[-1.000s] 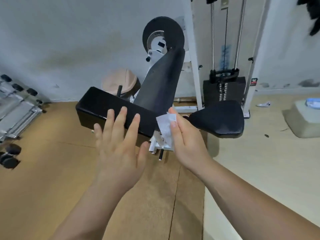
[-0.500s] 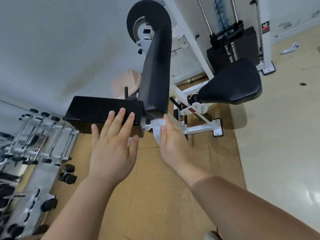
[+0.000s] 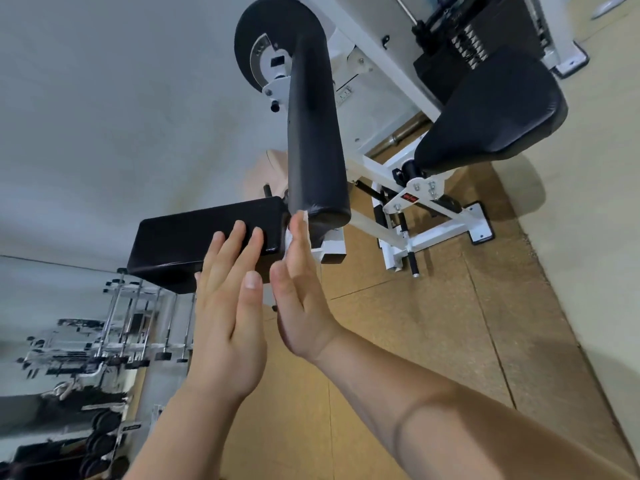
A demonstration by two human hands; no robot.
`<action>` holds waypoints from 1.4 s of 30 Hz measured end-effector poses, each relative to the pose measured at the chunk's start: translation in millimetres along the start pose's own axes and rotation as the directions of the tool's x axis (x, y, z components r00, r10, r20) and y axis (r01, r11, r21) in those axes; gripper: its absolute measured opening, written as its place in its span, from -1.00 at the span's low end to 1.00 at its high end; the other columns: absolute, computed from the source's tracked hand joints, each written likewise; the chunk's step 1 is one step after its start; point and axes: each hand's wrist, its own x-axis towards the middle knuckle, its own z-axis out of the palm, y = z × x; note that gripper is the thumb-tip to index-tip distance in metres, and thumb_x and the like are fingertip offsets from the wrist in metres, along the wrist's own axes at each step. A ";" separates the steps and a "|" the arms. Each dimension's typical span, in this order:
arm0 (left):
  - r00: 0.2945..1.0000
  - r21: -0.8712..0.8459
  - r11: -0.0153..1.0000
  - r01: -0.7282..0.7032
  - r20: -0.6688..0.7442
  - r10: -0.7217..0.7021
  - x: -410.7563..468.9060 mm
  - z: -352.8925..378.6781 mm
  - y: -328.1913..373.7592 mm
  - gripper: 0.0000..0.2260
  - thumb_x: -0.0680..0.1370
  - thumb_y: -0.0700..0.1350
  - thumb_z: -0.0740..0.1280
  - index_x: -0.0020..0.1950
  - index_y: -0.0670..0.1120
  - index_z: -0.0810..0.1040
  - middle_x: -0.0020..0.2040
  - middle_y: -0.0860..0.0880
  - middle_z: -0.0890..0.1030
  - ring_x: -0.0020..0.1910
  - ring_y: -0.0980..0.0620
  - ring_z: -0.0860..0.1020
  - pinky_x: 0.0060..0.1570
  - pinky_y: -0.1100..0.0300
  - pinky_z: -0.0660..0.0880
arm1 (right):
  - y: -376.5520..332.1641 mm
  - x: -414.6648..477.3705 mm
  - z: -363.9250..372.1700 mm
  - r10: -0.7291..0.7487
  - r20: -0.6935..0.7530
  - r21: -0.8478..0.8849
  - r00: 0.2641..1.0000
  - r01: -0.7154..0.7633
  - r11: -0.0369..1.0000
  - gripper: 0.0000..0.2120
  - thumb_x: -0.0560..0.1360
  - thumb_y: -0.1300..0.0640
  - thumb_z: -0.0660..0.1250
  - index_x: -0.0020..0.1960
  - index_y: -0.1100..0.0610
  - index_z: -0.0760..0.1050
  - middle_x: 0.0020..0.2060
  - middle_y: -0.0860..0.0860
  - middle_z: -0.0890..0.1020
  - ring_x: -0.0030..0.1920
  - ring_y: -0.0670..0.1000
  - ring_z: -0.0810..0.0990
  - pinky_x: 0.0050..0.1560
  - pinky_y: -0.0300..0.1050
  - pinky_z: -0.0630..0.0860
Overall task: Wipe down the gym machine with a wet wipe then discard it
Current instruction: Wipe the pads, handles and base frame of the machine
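Observation:
The gym machine has a long black back pad (image 3: 315, 133), a black rectangular pad (image 3: 201, 240), a black seat (image 3: 491, 109) and a white frame (image 3: 433, 233). My right hand (image 3: 301, 299) is flat with straight fingers, and a white wet wipe (image 3: 288, 240) lies against its far side. Only an edge of the wipe shows, at the lower end of the back pad, beside the rectangular pad. My left hand (image 3: 225, 306) is open with straight fingers, and its fingertips overlap the near corner of the rectangular pad.
A weight stack (image 3: 460, 43) stands behind the seat. Racks of bars and dumbbells (image 3: 121, 323) fill the left side. A beige bin (image 3: 263, 174) sits behind the pads by the grey wall. Brown floor mats lie under the machine, with pale floor to the right.
Both hands have moved closer to the pads and closer together. The wipe has gone from open view to the lower end of the back pad. The view has tilted and drawn nearer.

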 end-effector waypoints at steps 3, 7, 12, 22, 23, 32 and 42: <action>1.000 -0.029 0.999 0.019 -0.007 -0.019 1.1 0.4 0.5 -0.50 0.70 0.17 -0.09 0.57 0.08 0.32 0.62 0.19 0.21 0.63 0.19 0.00 0.57 -0.29 0.00 | -12.0 24.3 -15.0 0.120 0.051 0.019 0.991 -0.122 0.992 0.01 0.41 -0.63 -0.15 0.67 -0.09 -0.26 0.65 -0.23 -0.20 0.61 -0.26 -0.21 0.65 0.00 -0.16; 1.000 -0.051 0.998 0.028 -0.009 -0.028 1.6 -1.3 1.9 -0.50 0.70 0.16 -0.09 0.56 0.06 0.35 0.61 0.20 0.23 0.63 0.19 0.01 0.57 -0.29 0.00 | -20.2 8.6 -11.0 0.054 0.100 -0.005 0.994 -0.054 0.999 0.07 0.37 -0.67 -0.16 0.66 -0.08 -0.33 0.63 -0.26 -0.27 0.58 -0.31 -0.26 0.52 -0.34 -0.21; 0.999 -0.060 0.997 0.037 -0.008 -0.037 1.9 -0.9 3.0 -0.49 0.70 0.16 -0.11 0.56 0.06 0.35 0.61 0.20 0.23 0.63 0.18 0.02 0.57 -0.28 -0.01 | -2.2 -10.2 -14.4 0.060 0.135 -0.063 0.989 -0.052 0.997 0.01 0.46 -0.61 -0.10 0.65 -0.05 -0.37 0.62 -0.24 -0.30 0.60 -0.25 -0.29 0.63 -0.05 -0.17; 0.992 -0.188 0.982 -0.007 -0.128 -0.018 -10.5 -13.4 -1.4 -0.52 0.71 0.05 -0.08 0.59 -0.03 0.32 0.64 0.12 0.17 0.64 0.13 0.05 0.55 -0.31 0.06 | -45.6 -7.7 -13.4 0.116 0.123 -0.393 0.986 -0.059 0.918 -0.31 0.74 -0.06 0.05 0.62 -0.11 -0.39 0.62 -0.25 -0.27 0.58 -0.30 -0.26 0.52 -0.39 -0.19; 0.985 -0.190 0.982 -0.017 -0.171 -0.016 -13.9 -14.7 -4.1 -0.52 0.71 0.02 -0.07 0.59 -0.06 0.32 0.65 0.09 0.17 0.64 0.11 0.05 0.55 -0.32 0.06 | -43.7 -12.9 -13.2 0.101 0.110 -0.456 0.989 -0.040 0.889 -0.31 0.74 -0.03 0.06 0.62 -0.12 -0.40 0.63 -0.24 -0.23 0.58 -0.31 -0.22 0.47 -0.47 -0.16; 0.911 -0.264 0.964 -0.036 -0.404 -0.077 -15.0 -27.1 -100.5 -0.50 0.65 0.03 0.05 0.62 0.08 0.22 0.66 0.07 0.09 0.64 0.09 0.00 0.57 -0.24 0.05 | -22.9 -11.9 9.0 -0.251 -0.197 -0.709 0.948 0.039 0.704 -0.46 0.74 0.04 0.00 0.68 0.00 -0.09 0.65 -0.12 0.12 0.61 -0.17 0.09 0.56 -0.30 0.11; 0.979 -0.625 0.756 -0.195 -0.076 0.190 7.7 -66.9 -187.9 -0.51 0.68 0.16 -0.08 0.62 0.23 0.15 0.64 0.25 0.07 0.59 0.31 0.00 0.62 0.04 -0.03 | -3.1 -33.2 99.4 -0.533 -0.338 -0.771 0.776 0.096 0.629 -0.52 0.75 0.07 0.01 0.66 0.02 0.09 0.61 -0.18 0.20 0.52 -0.43 0.07 0.48 -0.48 0.04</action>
